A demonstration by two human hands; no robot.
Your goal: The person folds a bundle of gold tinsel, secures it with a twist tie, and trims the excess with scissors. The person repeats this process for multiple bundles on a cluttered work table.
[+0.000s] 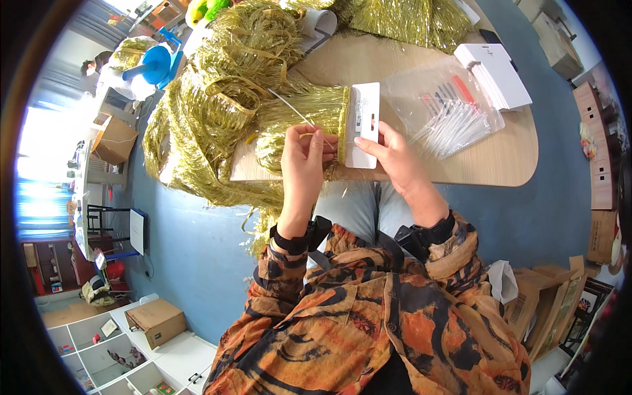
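My left hand [307,150] pinches a thin white cable tie [291,106], whose free end sticks up and away to the left. Gold tinsel fringe [306,111] lies under and beyond that hand, its woven band [342,126] running along a white header card [363,126]. The card has a slot and bears printing. My right hand [390,155] grips the card's right edge, thumb on top. Right of it, a clear plastic bag [414,89] holds many white cable ties [456,128]. Whether the tie passes through the card is hidden by my fingers.
A large heap of gold tinsel [212,108] covers the left of the wooden table [508,153] and hangs over its front edge. More tinsel [410,22] lies at the back. A stack of white cards [493,76] sits at the right. A blue reel [155,64] stands beyond the left side.
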